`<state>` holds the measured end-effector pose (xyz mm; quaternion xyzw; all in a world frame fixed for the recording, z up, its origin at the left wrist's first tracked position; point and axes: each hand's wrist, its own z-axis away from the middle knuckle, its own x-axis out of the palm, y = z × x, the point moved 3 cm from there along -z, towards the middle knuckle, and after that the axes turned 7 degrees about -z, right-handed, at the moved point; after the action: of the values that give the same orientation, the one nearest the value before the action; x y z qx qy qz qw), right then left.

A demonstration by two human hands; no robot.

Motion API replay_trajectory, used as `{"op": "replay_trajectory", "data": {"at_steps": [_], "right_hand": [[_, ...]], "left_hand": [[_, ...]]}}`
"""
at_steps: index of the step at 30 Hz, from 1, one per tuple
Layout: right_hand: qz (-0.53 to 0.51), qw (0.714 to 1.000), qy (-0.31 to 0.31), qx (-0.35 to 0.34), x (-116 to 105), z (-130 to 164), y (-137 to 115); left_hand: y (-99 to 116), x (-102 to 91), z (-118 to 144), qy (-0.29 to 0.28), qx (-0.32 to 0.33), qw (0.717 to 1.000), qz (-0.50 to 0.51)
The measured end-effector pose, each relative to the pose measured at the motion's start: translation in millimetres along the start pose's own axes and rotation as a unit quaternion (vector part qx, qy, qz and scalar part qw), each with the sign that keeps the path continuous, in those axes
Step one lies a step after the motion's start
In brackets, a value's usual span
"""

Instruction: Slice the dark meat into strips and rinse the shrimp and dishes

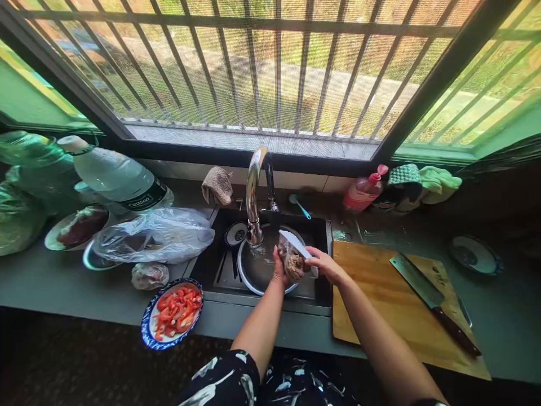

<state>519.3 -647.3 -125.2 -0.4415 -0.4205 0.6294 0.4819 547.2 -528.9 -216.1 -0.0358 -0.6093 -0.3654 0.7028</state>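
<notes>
Both hands hold a clear plastic bag (292, 258) with brown, lumpy pieces inside, perhaps dried mushrooms. My left hand (279, 269) wraps its lower left side. My right hand (324, 264) pinches the bag's right side near a white strip along the top. Below the bag, a round metal basin (245, 270) stands in the dark sink (310, 290). The curved chrome faucet (253, 194) hangs over the basin, just left of the bag.
Right of the sink, a cleaver (418, 279) lies on a wooden cutting board (359, 299). To the left are an oval plate (146, 327) of sliced red peppers (180, 307), a plastic bag (156, 234) and a large bottle (114, 172). A pink soap bottle (362, 192) stands behind.
</notes>
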Motion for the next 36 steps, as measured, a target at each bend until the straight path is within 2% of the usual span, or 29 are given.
{"op": "replay_trajectory", "data": {"at_steps": [3, 6, 10, 14, 18, 21, 24, 28, 33, 36], "right_hand": [[0.021, 1.0, -0.011, 0.012, -2.4, -2.2, -8.3], [0.129, 0.991, 0.027, -0.011, -0.4, -3.9, -15.7], [0.295, 0.95, 0.067, -0.072, 2.1, -3.9, -26.1], [0.382, 0.914, 0.086, -0.106, -6.0, -7.5, -32.9], [0.448, 0.883, 0.09, -0.109, -14.3, -11.6, -35.5], [0.475, 0.867, 0.128, -0.084, -21.1, -13.4, -34.5], [0.462, 0.873, 0.134, -0.077, -26.1, -16.8, -30.3], [0.402, 0.904, 0.108, -0.095, -28.6, -23.1, -24.3], [0.337, 0.929, 0.131, -0.075, -31.6, -23.8, -16.3], [0.319, 0.935, 0.139, -0.072, -30.4, -20.0, -8.5]], "left_hand": [[1.3, -1.4, 1.6, 0.01, -0.006, 1.0, 0.001], [1.3, -2.5, 1.0, 0.012, 0.0, 1.0, 0.016], [0.7, -5.9, -0.5, 0.007, 0.001, 0.999, 0.035], [2.8, -7.9, 2.2, -0.042, -0.022, 0.997, 0.059], [7.5, -11.2, 7.5, -0.081, -0.045, 0.992, 0.084], [12.0, -15.9, 10.9, -0.094, -0.052, 0.989, 0.097], [17.9, -23.2, 13.0, -0.086, -0.037, 0.99, 0.105], [26.2, -32.5, 16.0, -0.074, -0.029, 0.992, 0.096], [40.6, -37.3, 24.1, -0.089, -0.037, 0.991, 0.088], [51.6, -36.1, 31.3, -0.089, -0.042, 0.992, 0.083]]}}
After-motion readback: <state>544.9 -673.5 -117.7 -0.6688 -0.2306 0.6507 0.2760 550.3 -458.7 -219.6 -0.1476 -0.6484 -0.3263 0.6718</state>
